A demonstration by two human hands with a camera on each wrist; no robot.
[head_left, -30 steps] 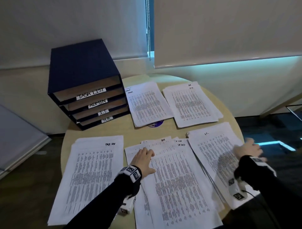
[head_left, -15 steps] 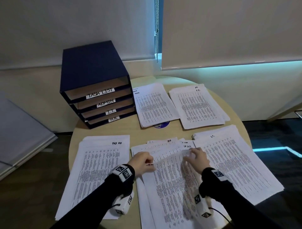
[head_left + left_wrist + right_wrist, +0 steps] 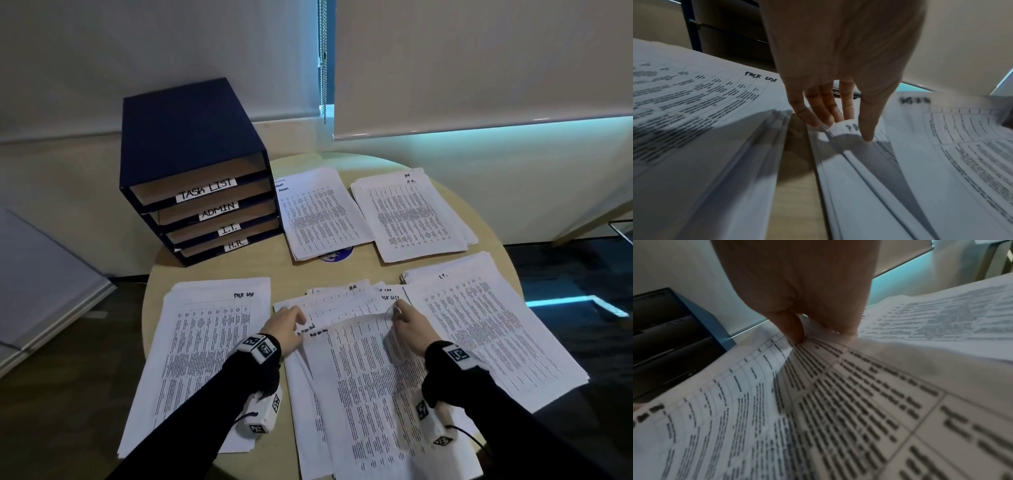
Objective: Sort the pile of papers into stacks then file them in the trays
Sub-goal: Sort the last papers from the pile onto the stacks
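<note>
An unsorted pile of printed papers (image 3: pixel 363 394) lies at the table's near middle. My right hand (image 3: pixel 395 310) pinches the top sheet's (image 3: pixel 838 386) far right corner and lifts it, so the sheet bows up. My left hand (image 3: pixel 299 323) pinches that sheet's far left corner (image 3: pixel 844 128) between thumb and fingers. Sorted stacks lie around the pile: Task List (image 3: pixel 205 359) to the left, I.T. (image 3: pixel 486 335) to the right, Admin (image 3: pixel 318 216) and H.R. (image 3: pixel 411 212) behind. The dark blue tray unit (image 3: pixel 191 154) stands at the back left, with slots labelled Task List, Admin, I.T. and H.R.
The round wooden table (image 3: pixel 270 462) has its edge close behind the right stacks. A blue sticker (image 3: pixel 337 256) peeks from under the Admin stack. Walls and window blinds stand behind the table, and a grey panel (image 3: pixel 44 281) leans at the left.
My right hand came from the I.T. stack to the middle pile, pinched the top sheet's corner and raised it. My left hand went from lying flat to pinching the left corner.
</note>
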